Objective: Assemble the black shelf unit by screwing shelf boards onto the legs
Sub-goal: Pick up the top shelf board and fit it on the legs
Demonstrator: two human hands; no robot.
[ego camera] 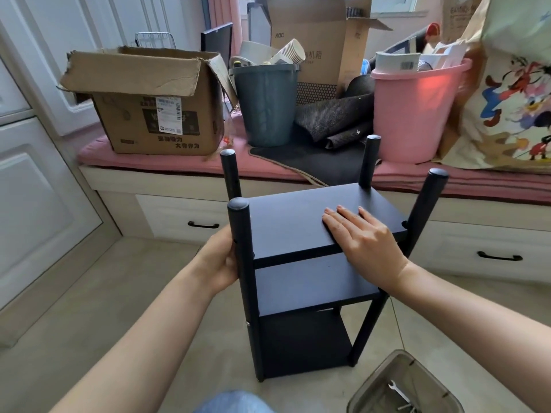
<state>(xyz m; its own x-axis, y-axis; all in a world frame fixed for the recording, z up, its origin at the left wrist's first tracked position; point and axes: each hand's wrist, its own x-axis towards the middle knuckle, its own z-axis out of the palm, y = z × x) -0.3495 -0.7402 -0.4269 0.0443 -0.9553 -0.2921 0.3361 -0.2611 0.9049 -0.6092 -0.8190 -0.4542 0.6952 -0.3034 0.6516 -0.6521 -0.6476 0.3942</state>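
The black shelf unit [301, 281] stands upright on the floor in front of me, with three boards fixed between four round legs. My left hand [220, 260] grips the near left leg [243, 234] at the height of the top board. My right hand [360, 236] lies flat, fingers straight, on the top board [292, 222] toward its right side. The other three leg tops stick up above the top board.
A grey bin [384, 391] at bottom right holds a small wrench [398, 390] and loose hardware. Behind the shelf runs a window bench with drawers [185, 222], carrying a cardboard box [149, 102], a dark bucket [267, 102] and a pink bucket [414, 111]. Tiled floor lies to the left.
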